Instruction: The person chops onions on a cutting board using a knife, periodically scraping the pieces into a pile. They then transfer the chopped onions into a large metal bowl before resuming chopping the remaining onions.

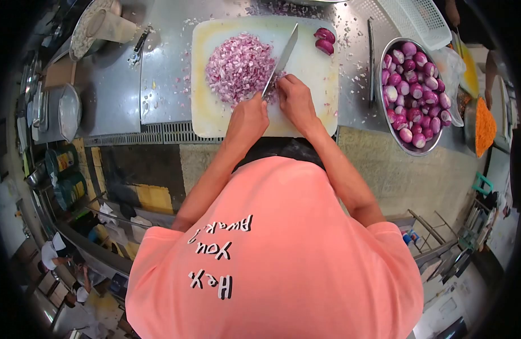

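Observation:
My left hand (248,120) is closed around the handle of a kitchen knife (284,55), whose blade points up and right across a white cutting board (322,116). Close beside the blade, my right hand (297,101) has its fingers curled and pressed together on a piece of shallot, mostly hidden by the fingers. A heap of chopped shallots (241,68) covers the left half of the board. Peeled purple shallot pieces (324,41) lie near its upper right corner.
A steel bowl (414,151) of peeled shallots stands at the right, with a bowl of orange shreds (485,129) and a white plastic basket (427,25) beyond. A plastic jug (118,28) is at upper left. A small knife (140,42) lies on the steel counter (111,107).

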The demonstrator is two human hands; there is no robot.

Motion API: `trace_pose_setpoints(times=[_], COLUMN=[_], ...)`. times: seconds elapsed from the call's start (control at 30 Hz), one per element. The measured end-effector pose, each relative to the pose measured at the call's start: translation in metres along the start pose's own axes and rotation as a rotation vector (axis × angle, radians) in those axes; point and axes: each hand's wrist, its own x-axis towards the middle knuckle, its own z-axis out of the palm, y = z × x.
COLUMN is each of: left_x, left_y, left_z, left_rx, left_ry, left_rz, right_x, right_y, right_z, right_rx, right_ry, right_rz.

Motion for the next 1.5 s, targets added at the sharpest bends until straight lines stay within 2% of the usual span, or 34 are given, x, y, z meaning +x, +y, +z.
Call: trace_pose_setpoints(times=[0.07, 0.2, 0.27, 0.37, 0.5, 0.57, 0.67, 0.7, 0.77, 0.8, 0.87, 0.93, 1.03, 1.1, 1.17, 1.23, 1.3, 1.37, 1.4, 1.43, 1.5], left_x=[0.007, 0.000, 0.001, 0.005, 0.001, 0.008, 0.010, 0.007, -0.014, -0.022, -0.035, -0.037, -0.026, -0.020, -0.024, -0.040, -0.054, -0.060, -0.062, -0.059, -0.043], left_y=[-0.004, 0.010, -0.001, 0.001, 0.003, -0.005, 0.004, 0.004, 0.005, 0.003, -0.014, -0.030, -0.046, -0.050, -0.047, -0.034, -0.030, -0.038, -0.054, -0.061, -0.071], left_z=[0.008, -0.011, 0.009, 0.003, 0.001, 0.018, 0.006, 0.006, 0.008, 0.009, 0.013, 0.005, -0.018, -0.025, -0.018, -0.016, -0.014, -0.011, -0.001, -0.007, -0.024], left_rx=[-0.036, -0.048, -0.048, -0.042, -0.033, -0.049, -0.087, -0.094, -0.124, -0.131, -0.121, -0.107, -0.168, -0.054, -0.078, -0.115, -0.118, -0.142, -0.158, -0.158, -0.203], left_ry=[0.053, -0.049, -0.004, 0.029, -0.003, 0.072, 0.048, 0.067, -0.095, -0.144, -0.150, -0.155, -0.115, -0.004, 0.080, -0.057, -0.089, -0.286, -0.182, -0.182, -0.179], left_rz=[0.097, -0.022, -0.001, 0.068, 0.013, 0.108, 0.115, 0.106, 0.092, 0.094, 0.120, 0.143, 0.040, -0.034, 0.010, 0.022, 0.039, 0.093, 0.124, 0.124, -0.041], right_x=[-0.001, -0.003, -0.005, -0.004, -0.006, -0.011, -0.003, 0.002, 0.007, 0.011, 0.018, 0.024, 0.034, 0.041, 0.048, 0.054, 0.061, 0.063, 0.064, 0.065, 0.061], right_y=[0.000, 0.001, 0.002, 0.006, 0.014, 0.018, 0.022, 0.023, 0.025, 0.027, 0.034, 0.047, 0.062, 0.071, 0.073, 0.079, 0.093, 0.104, 0.107, 0.104, 0.095], right_z=[-0.002, -0.002, -0.001, -0.004, -0.007, -0.012, -0.028, -0.037, -0.058, -0.066, -0.081, -0.091, -0.093, -0.090, -0.088, -0.085, -0.080, -0.077, -0.076, -0.076, -0.072], right_rx=[-0.003, 0.001, 0.012, -0.009, 0.015, 0.015, 0.023, 0.025, -0.087, -0.090, -0.102, -0.131, -0.170, -0.175, -0.228, -0.281, -0.307, -0.276, -0.249, -0.248, -0.167], right_ry=[-0.009, 0.008, 0.020, 0.028, 0.046, 0.050, 0.257, 0.245, 0.368, 0.364, 0.431, 0.388, 0.320, 0.296, 0.282, 0.268, 0.242, 0.226, 0.210, 0.210, 0.220], right_rz=[0.000, 0.018, 0.025, -0.005, 0.042, 0.047, -0.040, -0.057, 0.010, 0.005, 0.017, 0.025, 0.027, 0.046, 0.042, 0.039, 0.046, 0.045, 0.053, 0.053, 0.070])
